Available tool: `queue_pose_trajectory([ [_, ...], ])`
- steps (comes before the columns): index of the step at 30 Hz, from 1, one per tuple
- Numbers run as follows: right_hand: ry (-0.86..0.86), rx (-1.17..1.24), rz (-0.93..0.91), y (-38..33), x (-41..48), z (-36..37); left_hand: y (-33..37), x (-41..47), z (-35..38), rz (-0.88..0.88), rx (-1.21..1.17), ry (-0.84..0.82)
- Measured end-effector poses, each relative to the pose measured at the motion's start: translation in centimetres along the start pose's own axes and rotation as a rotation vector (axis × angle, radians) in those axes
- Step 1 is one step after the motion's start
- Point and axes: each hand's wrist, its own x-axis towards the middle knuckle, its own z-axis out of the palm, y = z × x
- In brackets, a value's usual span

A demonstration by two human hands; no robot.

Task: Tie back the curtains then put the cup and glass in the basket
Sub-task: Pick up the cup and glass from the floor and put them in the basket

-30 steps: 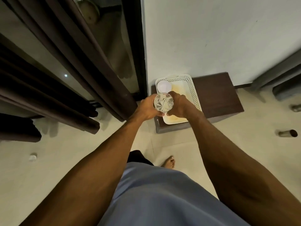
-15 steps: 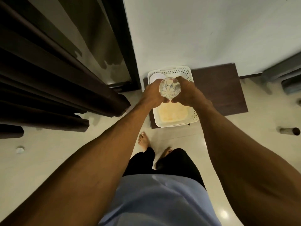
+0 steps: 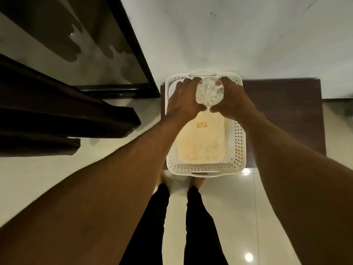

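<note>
A clear cut glass (image 3: pixel 209 91) is held between my left hand (image 3: pixel 184 101) and my right hand (image 3: pixel 232 99), above the far end of the white perforated basket (image 3: pixel 237 144). The basket stands on a dark low table (image 3: pixel 282 111) against the wall. A sliver of the white cup (image 3: pixel 172 88) shows in the basket's far left corner, mostly hidden behind my left hand. Dark curtains (image 3: pixel 57 119) hang at the left beside the window.
The dark window frame (image 3: pixel 137 60) runs down to the floor left of the basket. My feet and black trouser legs (image 3: pixel 191 217) stand on the glossy tiled floor just in front of the table. The white wall lies behind the basket.
I have stepped closer and leaned over the basket. Both hands have carried the glass forward and lower, towards the basket's far end, and my left hand now covers the cup.
</note>
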Motion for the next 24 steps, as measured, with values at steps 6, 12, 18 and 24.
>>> queue_pose_trajectory([
  [6, -0.003, -0.027, -0.025, 3.7, 4.6, 1.6, -1.6, 3.6, 3.9, 0.023, 0.167, 0.059],
  [12, -0.007, -0.017, -0.008, 4.7, 6.5, 3.6, -3.0, 5.1, 5.8, 0.017, 0.247, 0.119],
  [18, -0.005, -0.003, 0.008, 5.8, 7.2, 4.3, -3.3, 5.6, 7.3, 0.001, 0.228, 0.129],
  [24, -0.002, 0.019, 0.009, 6.3, 8.1, 4.3, -3.5, 6.5, 8.3, -0.014, 0.21, 0.14],
])
